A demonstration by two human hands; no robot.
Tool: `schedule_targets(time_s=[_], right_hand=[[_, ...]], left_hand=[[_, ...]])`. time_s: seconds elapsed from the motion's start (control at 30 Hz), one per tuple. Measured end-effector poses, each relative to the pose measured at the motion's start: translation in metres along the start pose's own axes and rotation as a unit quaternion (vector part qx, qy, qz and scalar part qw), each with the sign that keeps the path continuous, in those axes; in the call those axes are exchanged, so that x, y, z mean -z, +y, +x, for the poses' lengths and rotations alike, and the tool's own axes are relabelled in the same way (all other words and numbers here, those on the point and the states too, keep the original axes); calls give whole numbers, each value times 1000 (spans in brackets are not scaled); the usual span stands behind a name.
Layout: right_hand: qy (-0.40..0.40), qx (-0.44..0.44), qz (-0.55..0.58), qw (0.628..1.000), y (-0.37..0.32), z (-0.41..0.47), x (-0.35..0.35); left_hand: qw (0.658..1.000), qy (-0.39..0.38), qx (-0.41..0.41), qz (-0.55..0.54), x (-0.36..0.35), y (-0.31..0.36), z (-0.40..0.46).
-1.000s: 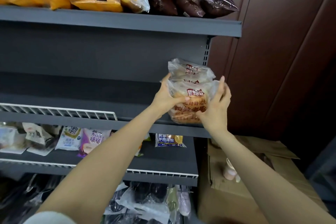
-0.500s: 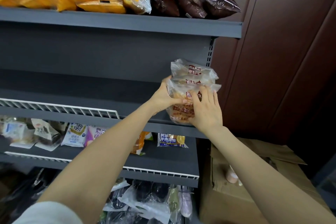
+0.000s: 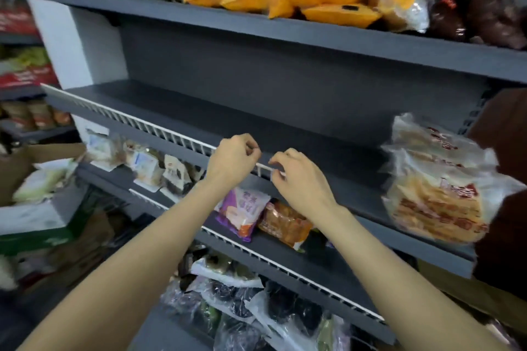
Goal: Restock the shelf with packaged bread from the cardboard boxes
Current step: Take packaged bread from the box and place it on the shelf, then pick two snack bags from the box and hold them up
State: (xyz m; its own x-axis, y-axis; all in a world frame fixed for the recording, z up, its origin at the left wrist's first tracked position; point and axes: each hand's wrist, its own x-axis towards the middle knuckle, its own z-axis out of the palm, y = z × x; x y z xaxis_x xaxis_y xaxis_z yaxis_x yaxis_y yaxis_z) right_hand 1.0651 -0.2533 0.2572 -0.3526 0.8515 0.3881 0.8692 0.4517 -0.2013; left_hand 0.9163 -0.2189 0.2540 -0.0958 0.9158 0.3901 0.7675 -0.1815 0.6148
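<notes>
Grey metal shelf unit [image 3: 285,71] fills the view, several tiers visible. Middle shelf [image 3: 256,128] carries a white wire front rail [image 3: 137,122] that ends about midway along its front edge. At the right end of this shelf stand stacked clear bags of packaged bread [image 3: 436,179] with red print, well apart from both hands. Top tier holds yellow bread packs [image 3: 328,0] and dark brown packs [image 3: 484,8]. The tier below the middle shelf holds a purple packet [image 3: 242,208] and an orange-brown packet [image 3: 285,222] side by side. Left hand [image 3: 232,162] is at the rail's end, fingers curled; whether they grip the wire cannot be told through blur. Right hand [image 3: 296,177] is just beside it, fingers curled, contact with the rail likewise unclear.
</notes>
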Motion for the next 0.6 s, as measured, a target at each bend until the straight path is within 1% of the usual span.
schedule_targets(time_s=[0.07, 0.17, 0.4, 0.6], right_hand=[[-27, 15, 26, 999, -43, 32, -31], [-63, 47, 55, 995, -118, 81, -84], [-157, 79, 133, 975, -293, 194, -212], [-250, 68, 192, 947, -397, 278, -323]], left_hand=[[998, 13, 32, 54, 33, -56, 6], [991, -9, 85, 99, 87, -148, 15], [969, -58, 218, 103, 199, -366, 37], [936, -54, 324, 123, 251, -516, 65]])
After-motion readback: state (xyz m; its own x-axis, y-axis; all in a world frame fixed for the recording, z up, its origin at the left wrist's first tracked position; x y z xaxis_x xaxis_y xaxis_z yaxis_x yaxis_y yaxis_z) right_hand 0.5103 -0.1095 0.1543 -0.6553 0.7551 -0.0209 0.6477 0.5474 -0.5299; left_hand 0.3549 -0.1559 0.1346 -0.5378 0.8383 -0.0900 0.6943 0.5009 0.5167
